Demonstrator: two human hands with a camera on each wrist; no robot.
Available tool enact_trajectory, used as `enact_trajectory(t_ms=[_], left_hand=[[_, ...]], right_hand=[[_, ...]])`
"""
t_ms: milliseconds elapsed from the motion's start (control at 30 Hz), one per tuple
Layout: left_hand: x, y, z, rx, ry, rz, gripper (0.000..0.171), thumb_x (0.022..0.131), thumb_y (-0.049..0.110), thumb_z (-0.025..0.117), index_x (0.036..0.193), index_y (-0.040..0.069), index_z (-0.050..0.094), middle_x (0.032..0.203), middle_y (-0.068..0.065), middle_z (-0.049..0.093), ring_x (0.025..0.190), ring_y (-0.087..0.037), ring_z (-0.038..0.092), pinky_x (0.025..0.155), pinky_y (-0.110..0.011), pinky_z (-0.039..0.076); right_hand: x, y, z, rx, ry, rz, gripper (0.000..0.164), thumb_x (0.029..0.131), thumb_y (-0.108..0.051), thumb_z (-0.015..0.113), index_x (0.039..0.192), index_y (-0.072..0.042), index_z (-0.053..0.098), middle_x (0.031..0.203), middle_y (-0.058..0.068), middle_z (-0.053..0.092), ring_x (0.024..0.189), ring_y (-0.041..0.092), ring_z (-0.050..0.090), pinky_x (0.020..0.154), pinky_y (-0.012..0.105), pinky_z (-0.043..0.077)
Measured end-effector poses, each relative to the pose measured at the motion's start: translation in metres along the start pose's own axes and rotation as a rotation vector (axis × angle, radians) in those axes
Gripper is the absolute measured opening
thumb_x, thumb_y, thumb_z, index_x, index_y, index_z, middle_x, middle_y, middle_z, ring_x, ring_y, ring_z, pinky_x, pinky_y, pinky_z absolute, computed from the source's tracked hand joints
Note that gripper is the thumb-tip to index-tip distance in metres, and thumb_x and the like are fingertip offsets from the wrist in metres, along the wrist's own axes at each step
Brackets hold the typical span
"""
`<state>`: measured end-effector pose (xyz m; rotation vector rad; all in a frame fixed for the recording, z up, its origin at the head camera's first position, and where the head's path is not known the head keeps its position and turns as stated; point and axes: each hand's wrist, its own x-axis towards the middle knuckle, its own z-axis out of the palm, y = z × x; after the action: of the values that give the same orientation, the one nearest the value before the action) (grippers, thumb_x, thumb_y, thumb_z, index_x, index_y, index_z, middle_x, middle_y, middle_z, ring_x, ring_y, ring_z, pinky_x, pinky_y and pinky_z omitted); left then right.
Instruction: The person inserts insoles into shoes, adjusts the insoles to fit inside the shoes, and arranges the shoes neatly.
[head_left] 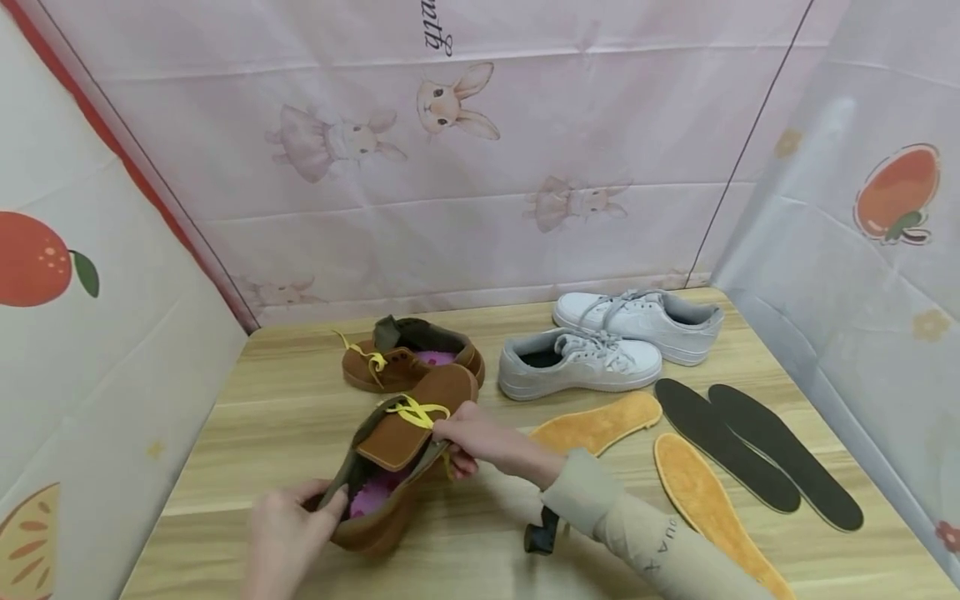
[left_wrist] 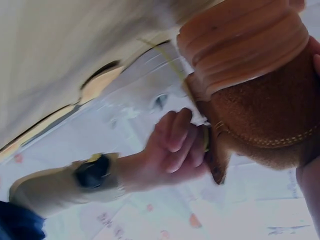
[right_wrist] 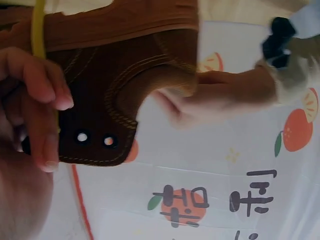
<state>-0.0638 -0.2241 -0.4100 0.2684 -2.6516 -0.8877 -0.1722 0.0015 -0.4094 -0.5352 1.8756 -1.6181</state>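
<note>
A brown shoe [head_left: 448,385] with yellow laces [head_left: 416,412] is held up at a slant over the front of the wooden table. Its heel end points toward me, and a purple insole [head_left: 381,492] shows inside the opening. At the heel collar, my left hand [head_left: 288,529] grips the edge, thumb inside. My right hand [head_left: 480,437] pinches the eyelet flap on the right side, by the laces. Two bare eyelets [right_wrist: 82,137] on that flap appear in the right wrist view. The matching brown shoe [head_left: 360,371], also with a purple insole, stands just behind.
Two white sneakers [head_left: 581,371] stand at the back right. Orange fuzzy insoles [head_left: 697,492] and black insoles [head_left: 723,442] lie on the right side of the table [head_left: 225,467]. Printed cloth walls [head_left: 480,242] enclose the back and sides.
</note>
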Motion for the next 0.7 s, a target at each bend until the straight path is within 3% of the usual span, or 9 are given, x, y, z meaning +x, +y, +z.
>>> enact_trajectory(t_ms=[133, 300, 400, 567, 700], left_hand=[[-0.02, 0.014, 0.014, 0.014, 0.028, 0.08, 0.007, 0.068, 0.006, 0.078, 0.073, 0.008, 0.074, 0.059, -0.002, 0.067, 0.049, -0.006, 0.055, 0.043, -0.017, 0.039], [-0.043, 0.027, 0.035, -0.003, 0.12, 0.283, 0.012, 0.061, 0.001, 0.076, 0.061, 0.01, 0.069, 0.051, 0.002, 0.061, 0.043, -0.001, 0.049, 0.039, -0.013, 0.033], [-0.055, 0.034, 0.048, 0.016, 0.18, 0.364, 0.016, 0.057, 0.001, 0.075, 0.055, 0.012, 0.063, 0.045, 0.004, 0.055, 0.038, 0.0, 0.044, 0.036, -0.013, 0.027], [-0.067, 0.046, 0.061, 0.083, 0.152, 0.336, 0.023, 0.057, 0.008, 0.073, 0.049, 0.016, 0.053, 0.044, 0.006, 0.049, 0.038, -0.006, 0.04, 0.037, -0.021, 0.025], [-0.07, 0.051, 0.07, 0.101, 0.114, 0.354, 0.024, 0.058, 0.011, 0.072, 0.049, 0.016, 0.05, 0.046, 0.005, 0.047, 0.039, -0.009, 0.04, 0.038, -0.024, 0.026]], right_hand=[[-0.01, 0.001, -0.016, -0.093, -0.007, 0.009, 0.041, 0.084, -0.012, 0.048, 0.044, -0.007, 0.041, 0.035, 0.002, 0.04, 0.034, 0.013, 0.044, 0.042, 0.024, 0.04], [-0.019, 0.006, -0.029, -0.151, -0.015, 0.042, 0.036, 0.082, -0.01, 0.047, 0.046, -0.006, 0.049, 0.039, 0.005, 0.05, 0.038, 0.013, 0.053, 0.048, 0.027, 0.048], [-0.022, 0.01, -0.034, -0.161, -0.018, 0.055, 0.034, 0.081, -0.008, 0.046, 0.048, -0.004, 0.053, 0.041, 0.006, 0.054, 0.042, 0.016, 0.058, 0.052, 0.028, 0.05], [-0.023, 0.016, -0.039, -0.134, -0.003, 0.044, 0.031, 0.08, -0.006, 0.045, 0.054, 0.0, 0.061, 0.044, 0.008, 0.056, 0.044, 0.018, 0.06, 0.055, 0.031, 0.052], [-0.021, 0.024, -0.043, -0.115, 0.009, 0.035, 0.029, 0.079, -0.005, 0.045, 0.058, 0.004, 0.063, 0.046, 0.006, 0.058, 0.044, 0.017, 0.06, 0.059, 0.045, 0.054]])
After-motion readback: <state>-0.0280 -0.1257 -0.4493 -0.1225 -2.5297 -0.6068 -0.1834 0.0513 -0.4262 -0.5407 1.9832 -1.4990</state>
